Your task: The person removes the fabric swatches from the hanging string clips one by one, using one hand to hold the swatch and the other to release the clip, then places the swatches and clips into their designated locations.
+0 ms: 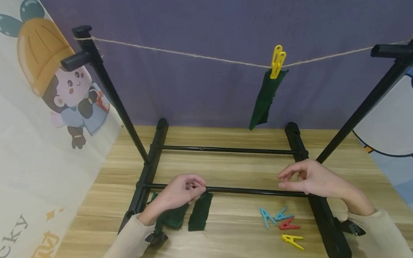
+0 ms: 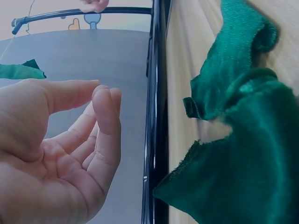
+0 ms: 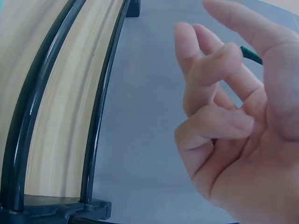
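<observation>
My left hand (image 1: 183,191) hovers by the front crossbar, above dark green cloth pieces (image 1: 200,212). In the left wrist view its thumb and finger tips (image 2: 106,100) meet or nearly meet, with nothing visible between them; more green cloth (image 2: 252,149) lies beside it. Over the right end of that bar is my right hand (image 1: 311,178), holding nothing, its fingers loosely bent and its thumb apart from them. One green cloth strip (image 1: 266,95) hangs from the string (image 1: 183,54), held by a yellow clothespin (image 1: 277,62). Blue clothespins (image 1: 266,217), a red clothespin (image 1: 289,224) and another yellow clothespin (image 1: 293,241) lie on the table.
A black frame stands on the wood-grain table (image 1: 234,247), with a left post (image 1: 118,103) and a right post (image 1: 366,100) carrying the string. Its front crossbar (image 1: 256,191) and rear crossbar (image 1: 226,149) join the two feet. Behind it is a grey-blue panel (image 1: 199,20).
</observation>
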{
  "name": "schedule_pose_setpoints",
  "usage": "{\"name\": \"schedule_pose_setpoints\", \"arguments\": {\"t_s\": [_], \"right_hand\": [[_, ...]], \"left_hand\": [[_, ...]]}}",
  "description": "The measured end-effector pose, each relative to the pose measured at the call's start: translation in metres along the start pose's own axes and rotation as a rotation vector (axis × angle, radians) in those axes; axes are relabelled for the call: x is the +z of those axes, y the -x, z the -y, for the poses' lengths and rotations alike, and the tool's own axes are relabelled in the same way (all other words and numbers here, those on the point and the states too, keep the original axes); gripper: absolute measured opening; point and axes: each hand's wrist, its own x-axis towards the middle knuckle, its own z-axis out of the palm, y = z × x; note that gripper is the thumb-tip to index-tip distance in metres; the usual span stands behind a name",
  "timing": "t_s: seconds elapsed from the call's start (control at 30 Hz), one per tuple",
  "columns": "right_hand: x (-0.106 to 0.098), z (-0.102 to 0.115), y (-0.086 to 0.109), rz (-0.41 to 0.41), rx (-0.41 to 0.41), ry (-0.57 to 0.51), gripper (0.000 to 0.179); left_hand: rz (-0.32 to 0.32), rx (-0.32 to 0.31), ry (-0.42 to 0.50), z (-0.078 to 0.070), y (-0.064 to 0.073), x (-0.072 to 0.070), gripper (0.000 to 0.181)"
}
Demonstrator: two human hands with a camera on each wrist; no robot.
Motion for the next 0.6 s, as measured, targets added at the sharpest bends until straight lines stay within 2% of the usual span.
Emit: {"name": "schedule_pose_setpoints", "arguments": {"t_s": [0.13,0.37,0.6], "right_hand": [[-0.001,0.004,-0.001,-0.038,-0.004,0.019,0.02],[-0.006,0.017,-0.002,-0.165,-0.055,0.075,0.017],[-0.011,0.03,-0.001,-0.214,-0.05,0.097,0.02]], "left_hand": [[-0.009,0.018,0.005,-0.003,-0.003,0.0,0.031],[-0.021,0.042,0.03,-0.012,-0.008,0.002,0.028],[-0.027,0.061,0.052,-0.018,-0.011,0.006,0.024]]}}
